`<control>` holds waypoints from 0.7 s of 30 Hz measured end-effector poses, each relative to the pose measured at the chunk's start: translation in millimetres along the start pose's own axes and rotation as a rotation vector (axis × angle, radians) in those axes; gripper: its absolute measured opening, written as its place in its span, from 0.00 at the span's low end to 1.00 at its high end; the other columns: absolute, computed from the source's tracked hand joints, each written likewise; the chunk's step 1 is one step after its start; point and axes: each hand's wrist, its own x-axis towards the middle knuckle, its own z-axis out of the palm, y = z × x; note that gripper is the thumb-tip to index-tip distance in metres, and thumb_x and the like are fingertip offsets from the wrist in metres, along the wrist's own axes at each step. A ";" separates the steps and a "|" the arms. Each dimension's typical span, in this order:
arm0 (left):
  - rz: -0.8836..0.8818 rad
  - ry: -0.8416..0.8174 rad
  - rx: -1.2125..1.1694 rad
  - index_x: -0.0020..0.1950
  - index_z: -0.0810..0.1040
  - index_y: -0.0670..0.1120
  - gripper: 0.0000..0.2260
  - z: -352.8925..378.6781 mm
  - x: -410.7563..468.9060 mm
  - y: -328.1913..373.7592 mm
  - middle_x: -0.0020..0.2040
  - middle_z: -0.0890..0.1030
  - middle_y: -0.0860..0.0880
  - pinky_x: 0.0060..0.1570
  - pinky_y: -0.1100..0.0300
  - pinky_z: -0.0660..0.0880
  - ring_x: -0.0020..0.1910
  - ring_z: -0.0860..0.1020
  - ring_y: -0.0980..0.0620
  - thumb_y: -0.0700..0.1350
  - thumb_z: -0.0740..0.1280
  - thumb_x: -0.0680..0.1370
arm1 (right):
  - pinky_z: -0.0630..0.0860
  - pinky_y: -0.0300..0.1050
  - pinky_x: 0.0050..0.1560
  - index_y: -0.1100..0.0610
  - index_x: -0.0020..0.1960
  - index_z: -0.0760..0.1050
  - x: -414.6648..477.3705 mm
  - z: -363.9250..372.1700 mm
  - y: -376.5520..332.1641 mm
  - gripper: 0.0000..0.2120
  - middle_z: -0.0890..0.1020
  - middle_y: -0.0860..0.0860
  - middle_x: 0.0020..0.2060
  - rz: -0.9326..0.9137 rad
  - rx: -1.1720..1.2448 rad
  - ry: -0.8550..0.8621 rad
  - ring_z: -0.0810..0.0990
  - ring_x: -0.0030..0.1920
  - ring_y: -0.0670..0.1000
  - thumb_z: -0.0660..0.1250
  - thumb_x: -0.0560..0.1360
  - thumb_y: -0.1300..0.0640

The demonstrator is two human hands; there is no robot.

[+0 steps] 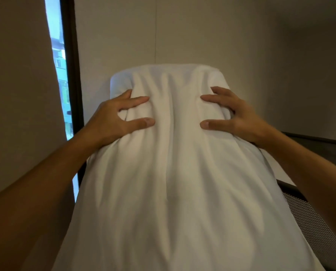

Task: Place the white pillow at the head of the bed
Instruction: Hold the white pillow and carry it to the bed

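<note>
A large white pillow (173,163) fills the middle of the head view, held up lengthwise in front of me with its far end raised toward the wall. My left hand (116,118) grips its left side, thumb and fingers pressed into the creased cover. On the opposite side my right hand (235,116) grips the same way. Both forearms reach in from the lower corners. The pillow hides whatever lies below and behind it, and I cannot make out the head of the bed.
A beige wall (202,36) stands straight ahead. At the left a dark window frame (71,75) borders a strip of bright window (59,65). A dark frame with a mesh panel (316,231) and a white surface (278,169) show at the lower right.
</note>
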 end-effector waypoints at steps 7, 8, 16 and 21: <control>0.034 -0.098 -0.044 0.63 0.75 0.69 0.35 35.1 59.9 2.4 0.77 0.63 0.54 0.73 0.55 0.59 0.73 0.60 0.64 0.72 0.72 0.56 | 0.61 0.47 0.69 0.37 0.63 0.73 8.4 -33.8 33.3 0.30 0.64 0.39 0.71 0.077 -0.030 0.067 0.65 0.69 0.43 0.75 0.61 0.41; 0.039 -0.112 -0.046 0.62 0.75 0.69 0.35 41.7 67.7 3.0 0.77 0.63 0.53 0.73 0.55 0.59 0.73 0.60 0.64 0.72 0.73 0.56 | 0.61 0.47 0.69 0.37 0.62 0.73 9.8 -37.9 39.7 0.31 0.65 0.39 0.71 0.089 -0.033 0.075 0.65 0.69 0.44 0.75 0.60 0.40; 0.077 -0.228 -0.140 0.62 0.78 0.64 0.31 89.8 134.1 14.3 0.75 0.67 0.54 0.69 0.60 0.59 0.71 0.60 0.69 0.67 0.75 0.59 | 0.60 0.44 0.66 0.40 0.62 0.75 28.5 -84.6 85.8 0.32 0.66 0.42 0.71 0.149 -0.021 0.092 0.65 0.69 0.44 0.72 0.58 0.38; 0.059 -0.296 -0.187 0.62 0.79 0.64 0.31 127.7 172.8 28.1 0.76 0.65 0.53 0.64 0.62 0.62 0.70 0.64 0.65 0.66 0.75 0.59 | 0.59 0.44 0.66 0.39 0.61 0.75 32.9 -116.2 121.0 0.29 0.66 0.41 0.71 0.204 -0.024 0.107 0.65 0.68 0.43 0.72 0.60 0.39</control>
